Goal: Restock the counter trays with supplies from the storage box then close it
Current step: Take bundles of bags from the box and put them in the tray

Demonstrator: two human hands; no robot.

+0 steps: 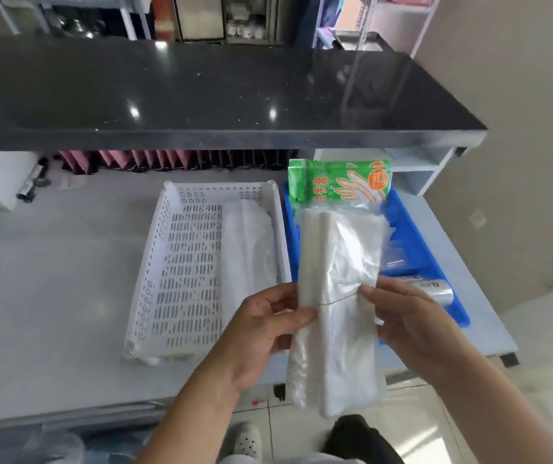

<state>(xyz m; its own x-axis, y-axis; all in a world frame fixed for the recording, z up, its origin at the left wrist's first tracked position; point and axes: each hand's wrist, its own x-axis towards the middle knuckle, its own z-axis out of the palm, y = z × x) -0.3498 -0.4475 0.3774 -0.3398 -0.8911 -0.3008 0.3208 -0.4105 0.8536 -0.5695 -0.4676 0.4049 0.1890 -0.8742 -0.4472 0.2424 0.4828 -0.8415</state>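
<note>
Both hands hold a bundle of clear plastic bags [337, 296] upright over the near edge of the grey counter [50, 296]. A thin rubber band [335, 300] runs around the bundle about midway down its length.

The left hand [261, 333] grips the bundle's left edge: the thumb lies across the front just by the band, and the fingers curl round behind, so only their knuckles show. The right hand [412, 326] pinches the right edge at the band, with the thumb tip on the front of the plastic and the other fingers curled behind the bundle; how far they wrap cannot be seen.

Behind the bundle sits a blue tray [415, 236]. At its far end a green packet of disposable gloves [338, 182] stands up, just above the top of the bundle in the picture. A small roll of plastic bags [432, 288] lies in the tray's near right corner, beside the right hand, and some flat clear plastic lies in the middle of the tray.

To the left, touching the blue tray, is a white perforated tray [188, 262] with a folded stack of white plastic bags [251, 242] along its right side. A dark raised countertop [201, 95] runs across the back. The storage box cannot be made out.
</note>
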